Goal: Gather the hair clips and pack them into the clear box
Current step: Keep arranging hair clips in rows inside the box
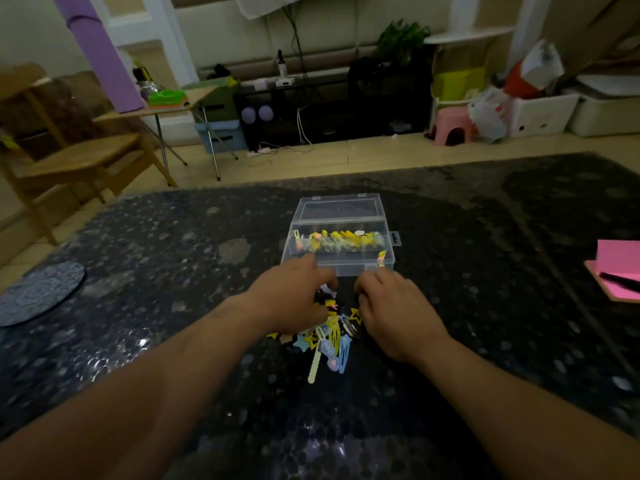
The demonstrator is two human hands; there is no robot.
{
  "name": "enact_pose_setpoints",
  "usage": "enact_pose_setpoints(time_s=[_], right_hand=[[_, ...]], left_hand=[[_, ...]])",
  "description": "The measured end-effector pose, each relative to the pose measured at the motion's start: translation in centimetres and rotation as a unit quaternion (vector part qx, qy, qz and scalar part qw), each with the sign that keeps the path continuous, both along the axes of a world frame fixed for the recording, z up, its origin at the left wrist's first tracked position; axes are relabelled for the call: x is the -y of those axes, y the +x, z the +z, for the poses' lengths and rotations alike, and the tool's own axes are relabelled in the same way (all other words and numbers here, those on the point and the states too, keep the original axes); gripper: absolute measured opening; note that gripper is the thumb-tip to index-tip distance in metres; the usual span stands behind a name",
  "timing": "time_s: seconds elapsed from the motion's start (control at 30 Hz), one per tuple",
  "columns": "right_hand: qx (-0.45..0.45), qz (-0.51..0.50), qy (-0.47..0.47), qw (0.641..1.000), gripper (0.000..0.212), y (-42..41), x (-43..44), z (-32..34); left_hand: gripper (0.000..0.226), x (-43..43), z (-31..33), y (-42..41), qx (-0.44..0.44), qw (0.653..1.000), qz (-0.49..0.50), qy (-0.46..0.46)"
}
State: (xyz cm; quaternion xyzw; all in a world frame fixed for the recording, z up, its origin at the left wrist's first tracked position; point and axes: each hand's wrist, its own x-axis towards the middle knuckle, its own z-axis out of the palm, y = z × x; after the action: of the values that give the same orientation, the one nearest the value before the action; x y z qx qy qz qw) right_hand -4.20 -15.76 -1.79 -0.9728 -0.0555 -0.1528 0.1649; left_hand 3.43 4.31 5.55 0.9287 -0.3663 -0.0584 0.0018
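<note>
Tabletop [173,271]: dark, speckled and glossy, carrying everything in play.
Clear box [337,249]: sits open mid-tabletop, lid tipped back on the far side, and a row of yellow, orange and white hair clips is lined up along its back wall.
Loose clips [332,341]: a jumbled pile right in front of the box, between the 2 hands, with stars, a blue snap clip, a pale yellow bar and more.
Left hand [294,299]: palm down on the left edge of the pile, knuckles close to the box's near wall; fingers curled into the clips, but I cannot tell whether they have caught 1.
Right hand [398,313]: down on the right side of the pile, fingers bunched tight at the box's near right corner.
Small clip [381,259]: yellow and pink, poking up just above those bunched fingertips; looks pinched, though the grip itself is hidden.
Pink notepad [620,268]: far right edge, well apart.
</note>
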Motion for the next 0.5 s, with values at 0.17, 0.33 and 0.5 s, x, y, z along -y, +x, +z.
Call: enact_pose_setpoints(time_s=[0.17, 0.33, 0.5], right_hand=[[0.006, -0.006, -0.002, 1.0, 0.009, 0.0, -0.1, -0.1], [0.01, -0.005, -0.001, 1.0, 0.009, 0.0, -0.1, -0.1], [0.009, -0.006, -0.005, 1.0, 0.012, 0.2, -0.1, -0.2]], left_hand=[[0.028, 0.5, -0.3, 0.5, 0.082, 0.991, -0.107, 0.013], [0.017, 0.7, -1.0, 0.9, 0.105, 0.987, -0.124, -0.015], [0.016, 0.6, -1.1, 1.0, 0.118, 0.984, -0.128, -0.024]])
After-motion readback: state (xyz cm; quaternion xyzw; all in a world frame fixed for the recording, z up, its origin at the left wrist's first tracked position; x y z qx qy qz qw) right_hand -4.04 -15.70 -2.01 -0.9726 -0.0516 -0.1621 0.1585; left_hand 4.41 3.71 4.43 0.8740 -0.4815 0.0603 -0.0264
